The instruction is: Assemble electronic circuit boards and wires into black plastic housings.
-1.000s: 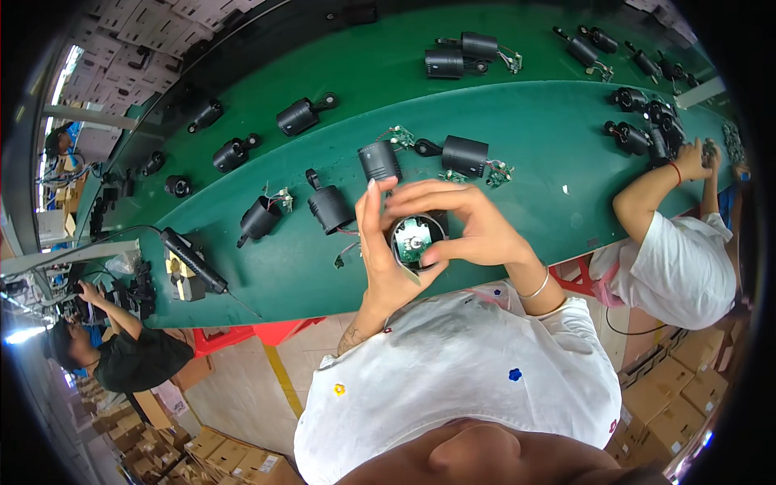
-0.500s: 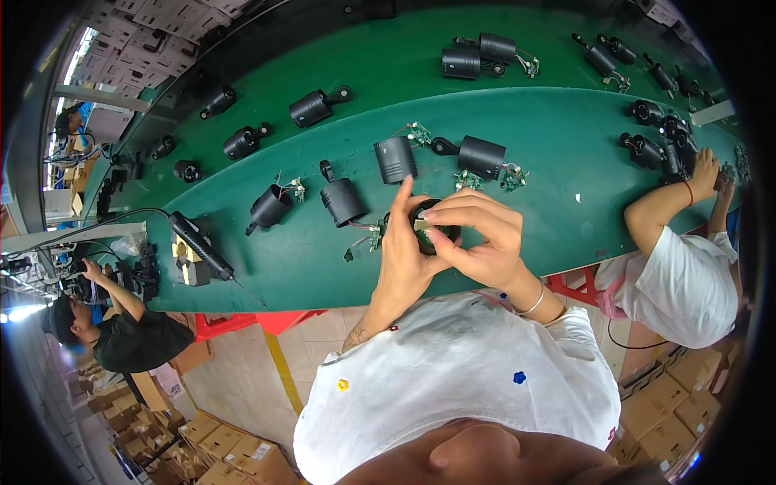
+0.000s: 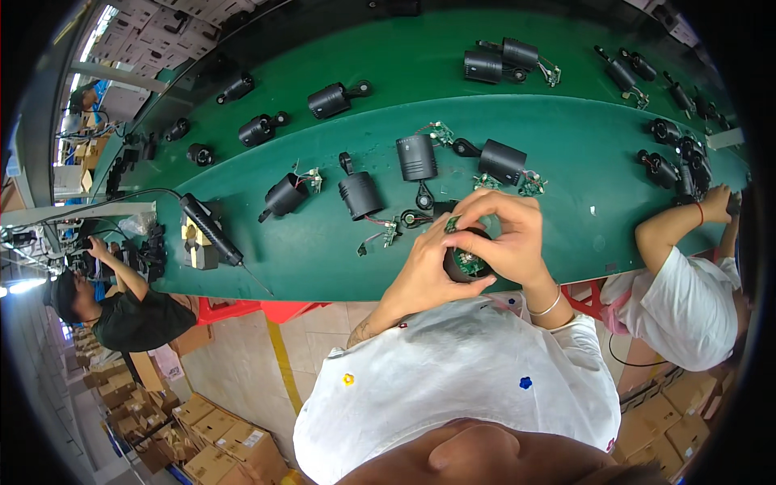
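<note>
My left hand (image 3: 422, 276) is wrapped round a black cylindrical housing (image 3: 454, 272) just above the table's near edge. Its open end faces up, and a green circuit board with small parts (image 3: 469, 260) shows inside. Over the far rim, my right hand (image 3: 515, 246) has thumb and forefinger pinched together. A bit of a small green circuit board (image 3: 451, 227) shows at those fingertips, mostly hidden by them. Beyond my hands lie similar black housings: one standing (image 3: 417, 158), one on its side (image 3: 503, 162) and one with a hinged arm (image 3: 360, 196), with wired boards trailing out.
A black electric screwdriver (image 3: 212, 230) rests on a small block (image 3: 196, 246) at the left, its cable running back. More housings lie on the green belt (image 3: 404, 73) behind. A co-worker (image 3: 679, 291) handles parts at the right; another person (image 3: 121, 303) works at far left.
The view has shifted, so the table's things appear further right. My right fingers have moved from inside the housing's opening to its far rim, and more of the board inside shows.
</note>
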`<state>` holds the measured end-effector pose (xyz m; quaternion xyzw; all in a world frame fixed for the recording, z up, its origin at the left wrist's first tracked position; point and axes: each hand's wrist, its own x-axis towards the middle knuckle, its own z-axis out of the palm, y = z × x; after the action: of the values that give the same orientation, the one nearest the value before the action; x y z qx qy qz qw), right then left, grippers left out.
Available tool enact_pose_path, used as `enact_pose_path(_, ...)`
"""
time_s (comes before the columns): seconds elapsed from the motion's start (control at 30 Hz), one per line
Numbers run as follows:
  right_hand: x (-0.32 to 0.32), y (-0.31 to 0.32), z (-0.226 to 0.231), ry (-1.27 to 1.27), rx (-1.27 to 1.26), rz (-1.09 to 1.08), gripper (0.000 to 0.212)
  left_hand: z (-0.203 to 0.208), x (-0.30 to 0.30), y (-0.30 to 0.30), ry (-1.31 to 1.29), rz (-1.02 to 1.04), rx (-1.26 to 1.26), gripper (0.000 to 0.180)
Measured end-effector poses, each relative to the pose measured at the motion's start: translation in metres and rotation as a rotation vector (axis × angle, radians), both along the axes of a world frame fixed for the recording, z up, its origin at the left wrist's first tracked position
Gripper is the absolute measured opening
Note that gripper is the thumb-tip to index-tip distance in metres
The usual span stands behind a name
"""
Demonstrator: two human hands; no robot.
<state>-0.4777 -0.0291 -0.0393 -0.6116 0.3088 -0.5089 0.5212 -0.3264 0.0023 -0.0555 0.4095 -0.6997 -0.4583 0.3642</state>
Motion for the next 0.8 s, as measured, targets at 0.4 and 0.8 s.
enact_pose_path(0.4,0.016,0.005,0.007,0.053,-0.102,-0.211,0.015,-0.023,-0.011,0.0,0.173,0.507,-0.34,0.054)
enact_pose_path(0.8,0.014,0.006,0.023,0.218,0.003,-0.073,0.015,-0.028,-0.014,0.004,0.228,0.596,-0.44,0.049)
